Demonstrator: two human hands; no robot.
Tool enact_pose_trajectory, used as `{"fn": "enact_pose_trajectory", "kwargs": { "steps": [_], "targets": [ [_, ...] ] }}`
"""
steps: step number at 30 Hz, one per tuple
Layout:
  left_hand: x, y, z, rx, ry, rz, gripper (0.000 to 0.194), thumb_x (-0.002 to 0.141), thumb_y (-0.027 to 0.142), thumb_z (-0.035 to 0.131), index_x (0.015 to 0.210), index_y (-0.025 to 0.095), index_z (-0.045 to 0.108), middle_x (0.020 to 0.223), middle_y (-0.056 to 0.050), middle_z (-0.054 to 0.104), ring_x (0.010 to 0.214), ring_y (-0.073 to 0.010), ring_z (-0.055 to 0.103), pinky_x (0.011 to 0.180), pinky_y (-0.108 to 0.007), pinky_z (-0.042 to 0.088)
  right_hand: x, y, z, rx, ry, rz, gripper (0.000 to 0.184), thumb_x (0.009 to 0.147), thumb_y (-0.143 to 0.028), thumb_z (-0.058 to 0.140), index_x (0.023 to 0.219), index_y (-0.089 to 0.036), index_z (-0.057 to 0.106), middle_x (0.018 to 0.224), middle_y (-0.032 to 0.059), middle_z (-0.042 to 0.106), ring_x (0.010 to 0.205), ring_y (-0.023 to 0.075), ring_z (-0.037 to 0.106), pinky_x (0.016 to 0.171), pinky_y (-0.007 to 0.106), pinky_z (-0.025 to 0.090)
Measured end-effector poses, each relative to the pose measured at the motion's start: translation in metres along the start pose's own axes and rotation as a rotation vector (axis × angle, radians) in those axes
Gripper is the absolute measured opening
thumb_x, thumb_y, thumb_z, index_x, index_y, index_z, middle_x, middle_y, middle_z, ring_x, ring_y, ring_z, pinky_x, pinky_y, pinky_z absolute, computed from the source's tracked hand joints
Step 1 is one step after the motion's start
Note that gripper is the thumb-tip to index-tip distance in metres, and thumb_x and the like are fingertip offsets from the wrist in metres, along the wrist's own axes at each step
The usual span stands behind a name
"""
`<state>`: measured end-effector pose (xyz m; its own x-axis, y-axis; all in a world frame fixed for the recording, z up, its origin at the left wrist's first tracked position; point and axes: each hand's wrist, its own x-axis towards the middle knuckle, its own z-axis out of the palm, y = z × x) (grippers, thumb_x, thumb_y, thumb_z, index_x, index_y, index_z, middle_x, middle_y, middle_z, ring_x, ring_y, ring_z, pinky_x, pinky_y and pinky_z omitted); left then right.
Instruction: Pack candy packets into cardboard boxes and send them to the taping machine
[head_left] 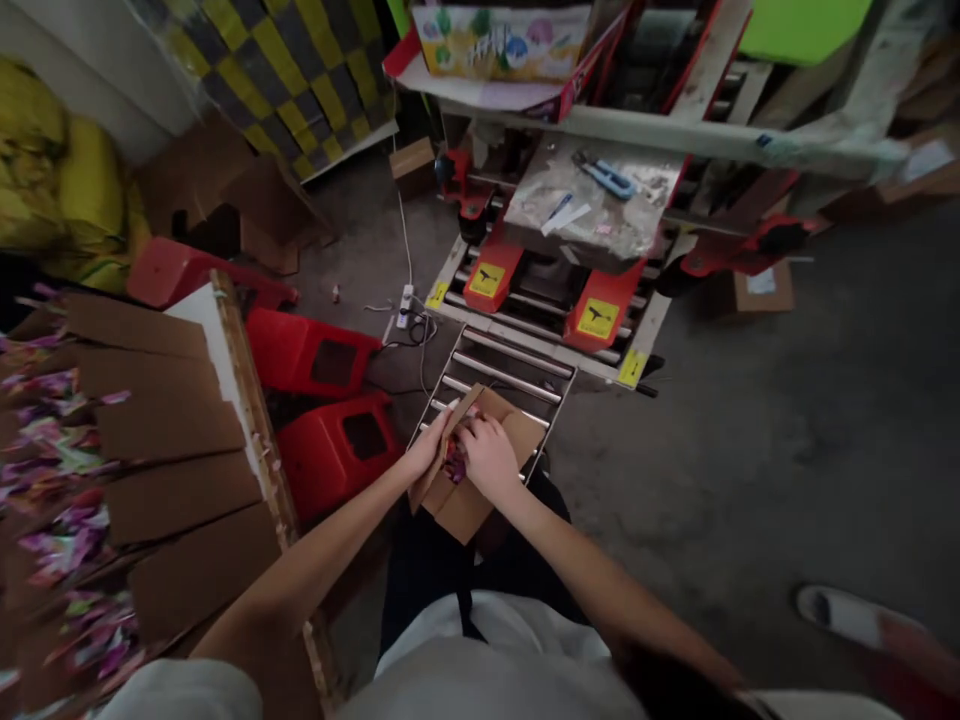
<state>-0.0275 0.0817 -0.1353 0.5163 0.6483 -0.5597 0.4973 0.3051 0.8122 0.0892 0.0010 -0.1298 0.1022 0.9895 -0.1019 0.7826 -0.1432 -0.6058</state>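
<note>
An open cardboard box [463, 511] is at the near end of a roller conveyor [511, 352]. The left hand [430, 446] lies against its raised flap; the right hand [490, 458] dips inside, fingers curled over colourful wrapped pieces [454, 467] (whether either hand's fingers grip anything, one cannot tell).

Free room over floor [720, 470] right of carton [459, 512], red stools [319, 475] an obstacle leftward

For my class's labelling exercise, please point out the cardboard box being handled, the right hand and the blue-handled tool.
Cardboard box [459, 514]: head view, near flap.
Right hand [489, 455]: head view, its back.
Blue-handled tool [604, 173]: head view, its handle.
</note>
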Motion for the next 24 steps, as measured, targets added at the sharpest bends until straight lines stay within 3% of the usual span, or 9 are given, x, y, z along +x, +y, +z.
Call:
{"fn": "enact_pose_trajectory", "kwargs": {
  "steps": [4, 7, 11, 12, 14, 16, 18, 21, 24],
  "targets": [
    [-0.008, -0.011, -0.005, -0.037, -0.06, 0.03, 0.054, 0.096, 0.045, 0.026, 0.138, 0.016, 0.043, 0.144, -0.005, 0.046, 0.135, -0.0174, 0.039, 0.117, -0.032, 0.024, -0.007, 0.0, 0.009, 0.006, 0.091, -0.106, 0.02, 0.083, -0.012, 0.046, 0.092, -0.014, 0.064, 0.089, 0.0097, 0.064, 0.09, 0.0215, 0.059, 0.109, 0.042, 0.034],
    [-0.01, -0.013, -0.007, 0.047, -0.069, 0.01, 0.055, 0.094, 0.046, 0.03, 0.14, 0.017, 0.041, 0.15, -0.006, 0.037, 0.141, -0.0184, 0.028, 0.119, -0.036, 0.016, -0.017, 0.004, 0.012, 0.122, 0.294, -0.148, 0.023, 0.082, -0.007, 0.039, 0.089, -0.018, 0.058, 0.088, 0.0064, 0.062, 0.089, 0.0183, 0.059, 0.109, 0.042, 0.036],
    [-0.015, -0.011, -0.002, 0.085, -0.099, 0.018, 0.056, 0.094, 0.045, 0.033, 0.145, 0.022, 0.032, 0.153, -0.002, 0.032, 0.142, -0.0178, 0.025, 0.119, -0.037, 0.015, -0.025, 0.005, 0.015, 0.074, 0.729, 0.14, 0.033, 0.079, -0.014, 0.047, 0.113, -0.018, 0.045, 0.122, 0.0138, 0.051, 0.126, 0.0264, 0.04, 0.11, 0.059, 0.025],
    [-0.018, -0.011, 0.001, 0.103, -0.094, 0.03, 0.057, 0.094, 0.045, 0.034, 0.145, 0.022, 0.03, 0.153, -0.002, 0.031, 0.142, -0.0179, 0.024, 0.119, -0.037, 0.015, -0.024, 0.004, 0.015, 0.035, 0.744, 0.227, 0.042, 0.078, -0.016, 0.049, 0.12, -0.017, 0.041, 0.131, 0.0167, 0.045, 0.132, 0.0302, 0.033, 0.109, 0.064, 0.019],
    [-0.027, -0.017, 0.007, 0.149, -0.062, 0.063, 0.058, 0.094, 0.045, 0.035, 0.146, 0.022, 0.029, 0.155, -0.003, 0.027, 0.144, -0.0182, 0.02, 0.119, -0.036, 0.015, -0.02, 0.003, 0.016, 0.009, 0.625, 0.287, 0.062, 0.072, -0.015, 0.051, 0.132, -0.014, 0.033, 0.143, 0.0199, 0.034, 0.138, 0.0346, 0.022, 0.109, 0.066, 0.01],
    [-0.037, -0.029, 0.013, 0.191, -0.014, 0.129, 0.06, 0.094, 0.045, 0.032, 0.148, 0.02, 0.021, 0.157, -0.004, 0.02, 0.145, -0.0175, 0.014, 0.119, -0.035, 0.014, -0.015, 0.007, 0.017, 0.072, 0.473, 0.193, 0.076, 0.066, -0.011, 0.049, 0.139, -0.012, 0.028, 0.146, 0.0194, 0.033, 0.139, 0.0336, 0.022, 0.112, 0.062, 0.008],
    [-0.046, -0.045, 0.019, 0.233, 0.046, 0.217, 0.063, 0.095, 0.043, 0.029, 0.15, 0.018, 0.011, 0.158, -0.006, 0.013, 0.145, -0.0169, 0.01, 0.119, -0.035, 0.014, -0.01, 0.015, 0.019, 0.242, 0.423, 0.032, 0.08, 0.062, -0.011, 0.048, 0.14, -0.012, 0.028, 0.146, 0.017, 0.036, 0.139, 0.0297, 0.026, 0.114, 0.056, 0.012],
    [-0.054, -0.063, 0.028, 0.378, 0.196, 0.38, 0.061, 0.095, 0.04, 0.03, 0.15, 0.019, 0.013, 0.159, -0.009, 0.005, 0.146, -0.02, 0.007, 0.119, -0.041, 0.015, -0.006, 0.03, 0.023, 0.693, 0.514, -0.165, 0.076, 0.065, -0.017, 0.046, 0.139, -0.018, 0.027, 0.147, 0.0124, 0.036, 0.138, 0.0232, 0.031, 0.115, 0.049, 0.021],
    [-0.057, -0.065, 0.034, 0.639, 0.297, 0.576, 0.051, 0.095, 0.032, 0.032, 0.144, 0.018, 0.032, 0.158, -0.011, 0.011, 0.146, -0.0252, 0.007, 0.118, -0.046, 0.018, -0.002, 0.037, 0.026, 0.994, 0.692, -0.139, 0.065, 0.074, -0.024, 0.043, 0.137, -0.021, 0.027, 0.141, 0.0104, 0.043, 0.133, 0.0198, 0.039, 0.11, 0.045, 0.031]
  ]
}}
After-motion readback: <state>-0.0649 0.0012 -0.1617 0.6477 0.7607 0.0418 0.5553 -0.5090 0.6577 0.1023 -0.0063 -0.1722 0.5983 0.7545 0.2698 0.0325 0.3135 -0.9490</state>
